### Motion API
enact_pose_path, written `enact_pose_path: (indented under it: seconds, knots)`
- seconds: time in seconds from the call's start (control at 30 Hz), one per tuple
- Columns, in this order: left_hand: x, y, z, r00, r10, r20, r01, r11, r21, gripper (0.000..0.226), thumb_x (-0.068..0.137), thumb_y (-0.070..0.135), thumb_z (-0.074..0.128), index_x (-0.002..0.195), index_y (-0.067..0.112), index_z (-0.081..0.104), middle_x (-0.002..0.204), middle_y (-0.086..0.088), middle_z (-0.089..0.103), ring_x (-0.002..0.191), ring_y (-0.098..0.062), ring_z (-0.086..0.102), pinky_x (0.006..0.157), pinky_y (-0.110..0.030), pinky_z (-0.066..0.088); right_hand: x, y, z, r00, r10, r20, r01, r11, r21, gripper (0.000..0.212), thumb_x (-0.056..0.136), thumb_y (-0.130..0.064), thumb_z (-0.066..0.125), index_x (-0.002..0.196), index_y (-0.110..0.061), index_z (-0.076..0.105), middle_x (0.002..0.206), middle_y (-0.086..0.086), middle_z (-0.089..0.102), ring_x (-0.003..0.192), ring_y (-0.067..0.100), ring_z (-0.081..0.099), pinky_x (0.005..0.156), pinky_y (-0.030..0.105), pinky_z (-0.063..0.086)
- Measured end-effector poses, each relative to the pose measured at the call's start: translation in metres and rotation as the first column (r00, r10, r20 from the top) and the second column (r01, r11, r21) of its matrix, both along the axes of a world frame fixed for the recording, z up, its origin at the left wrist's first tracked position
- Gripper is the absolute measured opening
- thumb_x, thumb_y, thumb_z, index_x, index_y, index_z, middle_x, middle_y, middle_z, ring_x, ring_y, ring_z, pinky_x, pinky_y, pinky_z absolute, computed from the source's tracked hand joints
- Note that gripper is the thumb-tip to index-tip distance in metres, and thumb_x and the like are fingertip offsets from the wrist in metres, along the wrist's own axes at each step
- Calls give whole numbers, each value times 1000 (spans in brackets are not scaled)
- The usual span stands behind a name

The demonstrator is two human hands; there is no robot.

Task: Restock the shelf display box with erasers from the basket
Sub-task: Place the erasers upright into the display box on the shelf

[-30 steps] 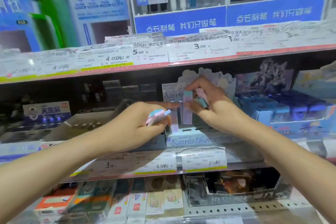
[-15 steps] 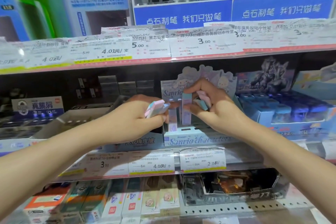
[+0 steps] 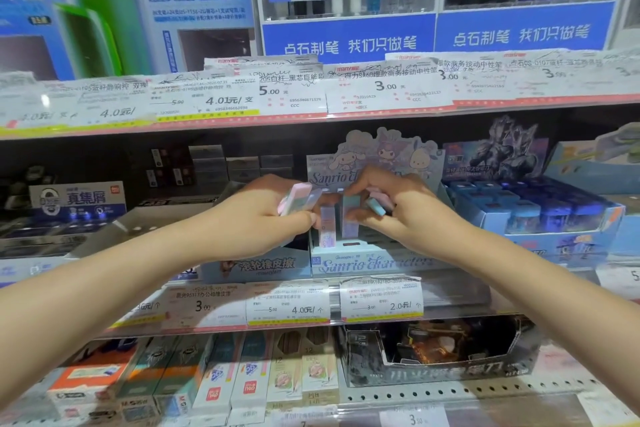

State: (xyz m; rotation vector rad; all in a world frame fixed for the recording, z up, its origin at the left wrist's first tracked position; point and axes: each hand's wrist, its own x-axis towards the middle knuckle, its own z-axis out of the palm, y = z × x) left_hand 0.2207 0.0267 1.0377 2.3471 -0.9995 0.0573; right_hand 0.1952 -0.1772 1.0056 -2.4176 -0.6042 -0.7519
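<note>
The left hand (image 3: 263, 215) grips pink and blue block erasers (image 3: 298, 199). The right hand (image 3: 398, 208) pinches more beside the pale blue cardboard display box (image 3: 374, 262).

Pastel pink and blue erasers (image 3: 299, 199), pale blue display box (image 3: 374, 262)

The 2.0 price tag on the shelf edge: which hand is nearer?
Right. The right hand is above the 2.0 price tag; the left hand is up-left of it.
</note>
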Motion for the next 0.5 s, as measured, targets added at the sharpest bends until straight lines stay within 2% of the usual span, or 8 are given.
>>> enact_pose_path:
  seconds: [0.03, 0.1, 0.23, 0.3, 0.37, 0.43, 0.5]
  knots:
    - [0, 0, 0, 1000, -2, -7, 2, 1000, 1, 37, 93, 20, 51, 72, -9, 54, 26, 5, 38, 25, -5, 33, 34, -11, 25, 0, -1, -1, 1000, -23, 2, 23, 1000, -19, 19, 82, -26, 65, 97, -17, 60, 74, -10, 61, 69, 7, 54, 63, 25, 42]
    - [0, 0, 0, 1000, 10, -7, -10, 1000, 19, 39, 94, 20, 51, 61, 0, 53, 25, 4, 39, 25, -4, 34, 34, -11, 25, 0, -3, 1, 999, -46, 18, 47, 997, -68, 17, 84, -25, 63, 101, -19, 61, 68, -16, 60, 65, 4, 53, 58, 18, 39]
    - [3, 1, -2, 999, 42, -21, -42, 999, 23, 32, 94, 26, 50, 69, 6, 47, 27, 5, 38, 27, -5, 32, 35, -12, 25, -2, -2, 1, 998, -64, 18, 67, 976, -208, 19, 87, -18, 56, 104, -20, 63, 89, 2, 70, 73, 14, 57, 65, 15, 42]
    - [3, 1, -3, 999, 34, -24, -33, 999, 19, 31, 94, 24, 50, 68, 8, 43, 28, 7, 39, 27, -4, 33, 35, -11, 26, -3, -2, 1, 997, -72, -19, 66, 975, -212, 20, 87, -21, 54, 106, -23, 61, 90, 5, 71, 75, 21, 62, 71, 29, 51]
    - [1, 0, -2, 999, 32, -18, -32, 999, 20, 33, 95, 23, 49, 64, 13, 39, 28, 7, 41, 27, -4, 34, 35, -11, 26, -7, -2, 2, 993, -82, -81, 66, 981, -184, 20, 87, -26, 54, 107, -28, 59, 91, 8, 71, 80, 28, 64, 74, 40, 52]
    - [0, -1, -1, 999, 32, 18, -32, 999, 19, 43, 94, 23, 50, 54, 18, 34, 28, 6, 40, 29, -5, 34, 37, -14, 26, -10, -2, 6, 991, -74, -110, 59, 989, -134, 17, 86, -27, 57, 103, -28, 59, 89, 9, 69, 77, 27, 63, 72, 39, 53]
    - [1, -1, -2, 995, -5, 97, 6, 1000, -5, 43, 92, 26, 52, 54, 16, 35, 35, 5, 37, 37, -8, 31, 46, -22, 26, -14, -1, 10, 988, 18, -151, 3, 990, 140, 10, 84, -15, 57, 91, -22, 57, 79, 3, 67, 60, 16, 58, 54, 28, 49]
